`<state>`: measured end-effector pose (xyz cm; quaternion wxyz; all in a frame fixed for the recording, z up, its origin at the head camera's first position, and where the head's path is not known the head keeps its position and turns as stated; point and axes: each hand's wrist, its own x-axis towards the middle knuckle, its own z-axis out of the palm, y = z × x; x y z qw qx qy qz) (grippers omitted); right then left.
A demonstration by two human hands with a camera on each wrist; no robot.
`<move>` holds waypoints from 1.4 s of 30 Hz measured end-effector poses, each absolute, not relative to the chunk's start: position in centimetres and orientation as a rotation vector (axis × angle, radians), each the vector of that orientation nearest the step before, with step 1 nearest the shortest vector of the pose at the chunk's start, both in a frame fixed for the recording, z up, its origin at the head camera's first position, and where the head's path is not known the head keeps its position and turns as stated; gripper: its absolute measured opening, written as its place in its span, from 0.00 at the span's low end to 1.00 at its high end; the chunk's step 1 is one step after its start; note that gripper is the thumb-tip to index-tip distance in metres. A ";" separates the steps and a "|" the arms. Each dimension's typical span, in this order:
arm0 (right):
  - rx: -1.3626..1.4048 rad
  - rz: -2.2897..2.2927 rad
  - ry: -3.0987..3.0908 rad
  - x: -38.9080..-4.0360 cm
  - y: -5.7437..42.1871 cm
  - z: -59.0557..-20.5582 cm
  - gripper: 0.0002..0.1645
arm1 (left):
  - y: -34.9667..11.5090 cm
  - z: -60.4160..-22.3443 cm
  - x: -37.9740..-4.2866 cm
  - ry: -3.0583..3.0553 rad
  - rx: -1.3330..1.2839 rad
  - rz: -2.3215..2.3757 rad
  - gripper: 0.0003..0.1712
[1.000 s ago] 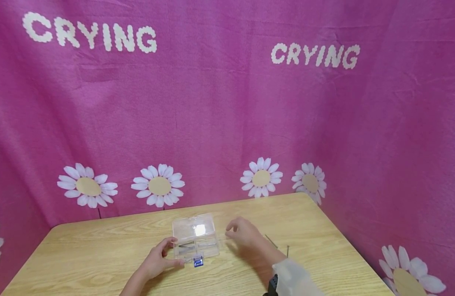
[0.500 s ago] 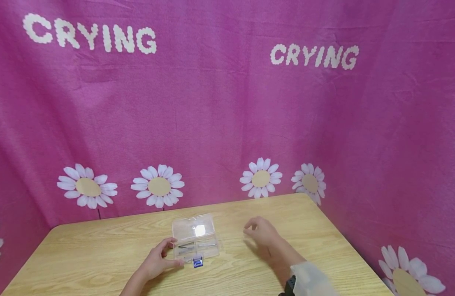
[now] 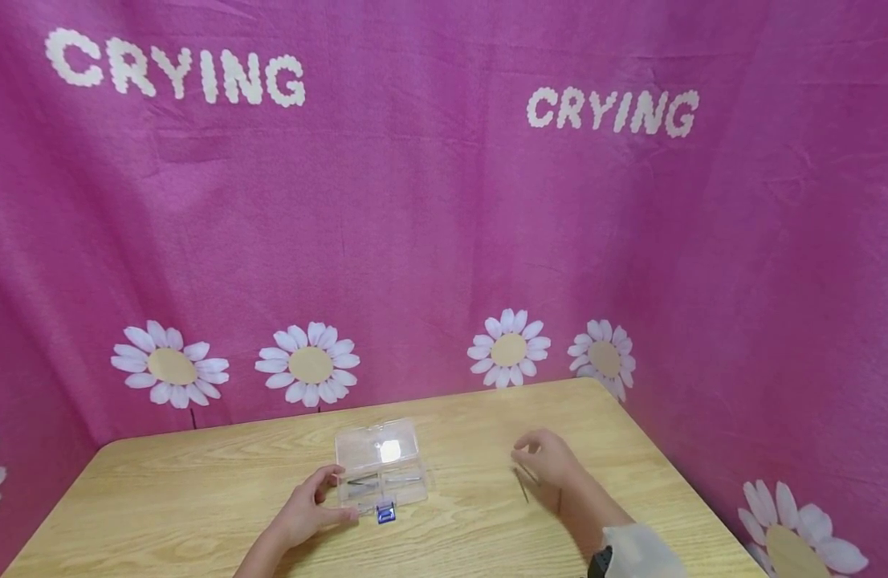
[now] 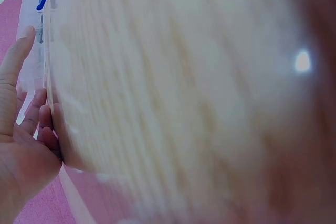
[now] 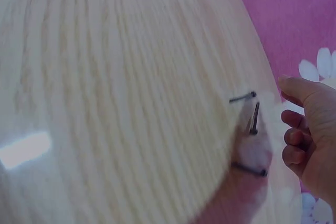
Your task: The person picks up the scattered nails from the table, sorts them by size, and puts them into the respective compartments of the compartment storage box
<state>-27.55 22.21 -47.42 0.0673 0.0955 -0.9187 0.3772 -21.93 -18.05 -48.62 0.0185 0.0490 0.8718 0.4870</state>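
A small clear plastic box, lid raised at the back, sits on the table with thin metal pieces in its compartments. My left hand holds its left end, thumb at the front and fingers toward the hinge. A blue latch hangs at the box's front. To the right, my right hand hovers with loosely bent fingers over three dark, headed fasteners, nails or screws. The right wrist view shows these as an upper fastener, a middle one and a lower one. Nothing is visible in the right hand.
The wooden table has its back edge against a pink curtain printed with flowers and letters. Another curtain stretch borders the right side. A white light reflection lies on the tabletop in the right wrist view.
My right hand has moved away from the box, rightward to the loose fasteners. The left hand and the box have stayed where they were.
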 end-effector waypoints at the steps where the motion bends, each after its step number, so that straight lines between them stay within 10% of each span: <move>1: 0.285 1.144 -2.766 -27.5 22.5 -47.5 0.07 | -18.0 -48.6 -21.9 2.711 0.151 1.505 0.39; 42: 0.393 1.159 -2.915 -25.8 25.8 -48.8 0.07 | -18.0 -49.0 -22.3 2.708 0.115 1.491 0.40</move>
